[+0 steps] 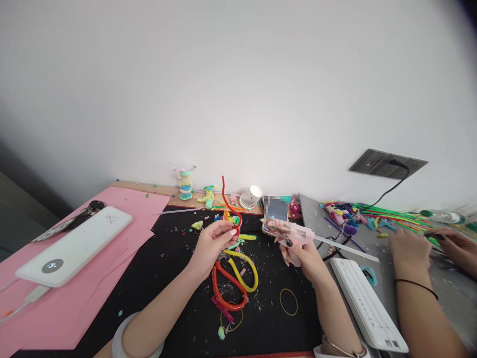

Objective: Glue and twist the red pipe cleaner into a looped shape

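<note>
Between the thumb and fingertips of my left hand [212, 246] is a red pipe cleaner [228, 201], curled at the pinch with its free end rising toward the wall. My right hand [307, 258] grips a pale pink hot glue gun [303, 233]. Its nozzle points left toward my left hand, apart from the pipe cleaner, and a long glue stick [348, 247] sticks out behind. Below my left hand lie scissors with red and yellow handles [246, 301], their blades hidden. A phone [276, 209] lies behind the glue gun.
Scraps and a rubber band [288, 302] lie on the black mat [167, 298]. A paper cup [250, 198] and pipe-cleaner figures [185, 185] line the wall. Left are pink sheets [89, 308] and a power bank [82, 243]; right, another power bank [367, 303] and another person's hands [412, 248].
</note>
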Available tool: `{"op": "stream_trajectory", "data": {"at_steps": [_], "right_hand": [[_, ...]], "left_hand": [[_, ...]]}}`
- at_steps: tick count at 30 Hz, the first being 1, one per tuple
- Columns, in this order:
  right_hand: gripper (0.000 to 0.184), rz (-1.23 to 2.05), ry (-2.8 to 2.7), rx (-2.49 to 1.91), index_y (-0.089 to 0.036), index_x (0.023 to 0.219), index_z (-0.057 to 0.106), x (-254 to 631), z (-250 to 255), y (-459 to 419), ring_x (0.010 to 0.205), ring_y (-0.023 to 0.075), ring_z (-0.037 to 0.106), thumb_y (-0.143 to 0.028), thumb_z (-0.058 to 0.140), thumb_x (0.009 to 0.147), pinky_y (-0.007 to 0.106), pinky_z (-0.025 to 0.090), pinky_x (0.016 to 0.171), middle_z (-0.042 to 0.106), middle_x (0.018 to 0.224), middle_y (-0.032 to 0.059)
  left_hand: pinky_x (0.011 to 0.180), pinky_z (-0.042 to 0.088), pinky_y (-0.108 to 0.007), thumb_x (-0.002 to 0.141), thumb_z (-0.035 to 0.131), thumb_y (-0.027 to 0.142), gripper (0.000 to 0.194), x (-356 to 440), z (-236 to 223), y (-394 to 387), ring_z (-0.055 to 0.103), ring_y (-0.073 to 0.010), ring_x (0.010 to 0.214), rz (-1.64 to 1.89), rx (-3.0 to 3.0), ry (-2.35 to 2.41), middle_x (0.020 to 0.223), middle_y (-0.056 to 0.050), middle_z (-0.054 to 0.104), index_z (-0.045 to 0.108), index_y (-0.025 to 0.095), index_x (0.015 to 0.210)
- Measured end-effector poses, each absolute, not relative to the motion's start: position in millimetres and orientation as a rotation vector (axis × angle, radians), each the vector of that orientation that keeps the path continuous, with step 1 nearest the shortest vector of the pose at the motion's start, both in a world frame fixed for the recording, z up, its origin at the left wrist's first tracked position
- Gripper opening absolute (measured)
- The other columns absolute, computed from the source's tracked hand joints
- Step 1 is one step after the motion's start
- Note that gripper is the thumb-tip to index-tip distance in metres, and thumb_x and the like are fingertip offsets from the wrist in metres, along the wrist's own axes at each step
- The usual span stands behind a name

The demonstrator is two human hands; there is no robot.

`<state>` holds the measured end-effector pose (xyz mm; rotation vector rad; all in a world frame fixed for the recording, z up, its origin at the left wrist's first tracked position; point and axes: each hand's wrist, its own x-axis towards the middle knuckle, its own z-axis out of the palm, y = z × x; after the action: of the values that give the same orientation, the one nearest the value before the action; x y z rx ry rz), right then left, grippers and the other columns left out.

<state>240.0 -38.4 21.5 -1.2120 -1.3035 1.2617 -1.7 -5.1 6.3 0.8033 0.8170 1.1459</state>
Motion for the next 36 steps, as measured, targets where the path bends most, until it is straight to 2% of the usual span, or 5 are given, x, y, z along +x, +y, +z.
{"op": "stream_trajectory", "data": {"at_steps": [4,9,25,36], "right_hand": [[0.044,1.368,-1.345,-1.191,-0.014,0.098,0.055,228,13,-39,0.039,0.0070,0.037,-0.052,0.059,0.076,0.020,0.028,0.036,0.049,0.053,-0.0031],[0.037,1.415,-1.391,-1.174,-0.016,0.087,0.054,220,9,-38,0.035,0.0053,0.033,-0.051,0.057,0.078,0.019,0.029,0.035,0.048,0.048,-0.0049],[0.036,1.440,-1.396,-1.209,-0.016,0.083,0.054,218,8,-39,0.036,0.0054,0.037,-0.051,0.056,0.078,0.018,0.027,0.035,0.047,0.048,-0.0053],[0.036,1.449,-1.386,-1.190,-0.016,0.082,0.053,217,8,-40,0.036,0.0047,0.034,-0.051,0.057,0.078,0.018,0.027,0.035,0.047,0.048,-0.0051]], "left_hand": [[0.069,0.053,-0.023,0.068,0.073,0.025,0.020,0,7,-7,0.062,-0.0105,0.068,1.120,0.822,0.815,0.076,-0.001,0.065,0.063,0.016,0.083],[0.066,0.053,-0.023,0.067,0.074,0.024,0.020,1,7,-7,0.061,-0.0106,0.067,1.103,0.820,0.800,0.075,-0.001,0.064,0.063,0.015,0.082],[0.067,0.052,-0.024,0.069,0.072,0.025,0.020,1,6,-8,0.059,-0.0101,0.066,1.074,0.829,0.784,0.075,0.001,0.062,0.062,0.016,0.083],[0.058,0.047,-0.019,0.067,0.074,0.025,0.021,0,11,-7,0.053,-0.0060,0.057,1.123,0.744,0.762,0.072,0.003,0.059,0.064,0.017,0.083]]}}
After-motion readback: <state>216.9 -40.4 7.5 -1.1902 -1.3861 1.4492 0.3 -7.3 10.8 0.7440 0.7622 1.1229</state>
